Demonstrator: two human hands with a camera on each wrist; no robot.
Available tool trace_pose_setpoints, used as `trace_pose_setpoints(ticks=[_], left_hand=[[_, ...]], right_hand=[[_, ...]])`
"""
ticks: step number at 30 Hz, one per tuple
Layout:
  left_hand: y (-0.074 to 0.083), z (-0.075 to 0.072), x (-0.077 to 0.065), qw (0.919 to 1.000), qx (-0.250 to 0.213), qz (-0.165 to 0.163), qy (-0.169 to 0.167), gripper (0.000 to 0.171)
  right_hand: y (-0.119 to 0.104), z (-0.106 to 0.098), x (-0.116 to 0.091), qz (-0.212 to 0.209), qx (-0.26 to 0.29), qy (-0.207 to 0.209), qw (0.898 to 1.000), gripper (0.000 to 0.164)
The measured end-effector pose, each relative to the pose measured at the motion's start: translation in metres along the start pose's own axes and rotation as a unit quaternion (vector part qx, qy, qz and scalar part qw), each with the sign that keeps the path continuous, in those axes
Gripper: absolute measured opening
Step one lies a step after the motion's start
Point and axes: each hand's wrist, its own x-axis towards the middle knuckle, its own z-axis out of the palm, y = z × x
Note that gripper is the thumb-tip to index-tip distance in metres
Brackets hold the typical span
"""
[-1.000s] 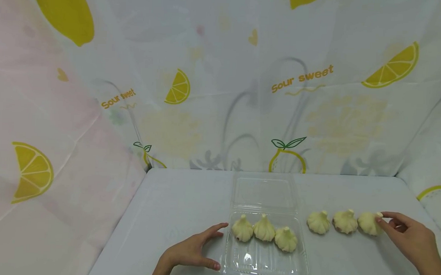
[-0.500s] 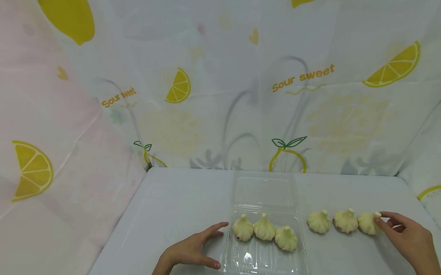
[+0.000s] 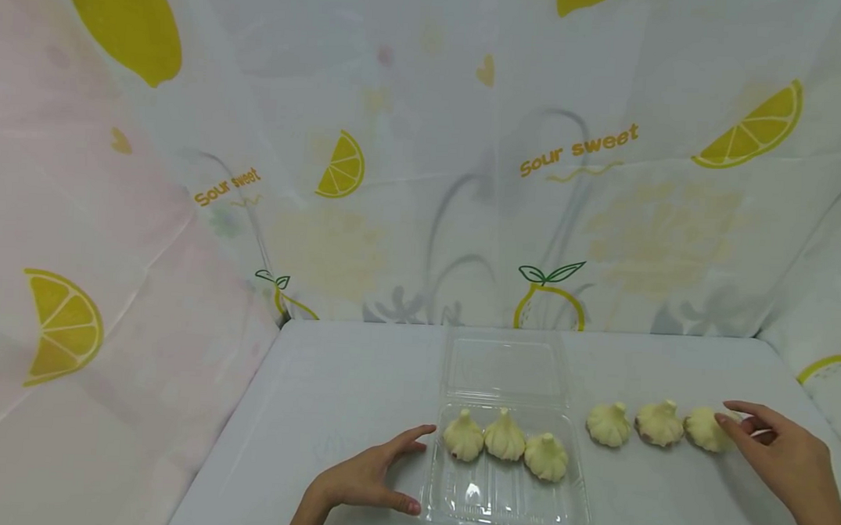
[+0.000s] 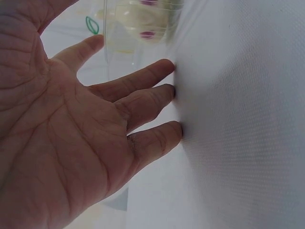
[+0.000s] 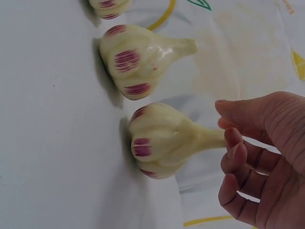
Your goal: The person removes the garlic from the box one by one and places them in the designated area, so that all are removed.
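My left hand (image 3: 365, 475) lies with spread fingers at the left side of a clear plastic clamshell box (image 3: 508, 509). In the left wrist view, several fingertips (image 4: 175, 130) rest on the white tabletop. Inside the box sit three pale garlic bulbs (image 3: 504, 438) with stems. To the right of it, three more form a row on the table. My right hand (image 3: 782, 447) is at the rightmost garlic bulb (image 5: 159, 140), fingers and thumb around its stem. The right wrist view shows the thumb apart from that stem, whose end is hidden by the fingers.
The transparent lid (image 3: 503, 368) lies folded back behind the box. On the table's right side stand the left bulb (image 3: 607, 425) and the middle bulb (image 3: 660, 423) of the row. A lemon-printed curtain (image 3: 421, 239) encloses the table's back and sides.
The rightmost garlic bulb has shifted slightly right, its stem now between my right thumb and fingers, which have loosened from their earlier pinch. The left hand has stayed put.
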Motion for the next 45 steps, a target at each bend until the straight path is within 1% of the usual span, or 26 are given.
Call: trace_pose_setpoints(ticks=[5,8,13,19,24,28,38,45], left_hand=[[0.001,0.000,0.000,1.0000,0.000,0.002,0.001,0.097],[0.002,-0.001,0.000,1.0000,0.001,0.002,-0.001,0.097],[0.000,-0.001,0.000,0.9999,0.007,0.008,-0.002,0.097],[-0.001,-0.001,0.000,1.0000,0.003,0.007,-0.001,0.097],[0.000,-0.001,0.000,1.0000,-0.003,0.003,-0.002,0.097],[0.001,-0.001,-0.001,1.0000,-0.001,0.001,-0.001,0.097],[0.003,-0.001,-0.002,1.0000,0.006,-0.001,0.003,0.097],[0.002,-0.001,-0.002,0.9999,0.012,0.006,0.004,0.097]], right_hand=[[-0.001,-0.002,-0.003,0.000,0.012,0.005,1.000,0.035],[-0.005,-0.003,-0.004,-0.007,0.017,0.008,1.000,0.035],[-0.015,0.000,-0.006,-0.021,0.031,0.003,0.999,0.035],[-0.028,0.004,-0.010,-0.033,0.052,-0.005,0.998,0.035],[-0.036,0.007,-0.012,-0.058,0.080,-0.016,0.995,0.033],[-0.042,0.010,-0.014,-0.073,0.094,-0.014,0.993,0.032],[-0.059,0.017,-0.017,-0.092,0.109,-0.014,0.990,0.029],[-0.068,0.021,-0.019,-0.104,0.110,-0.021,0.988,0.028]])
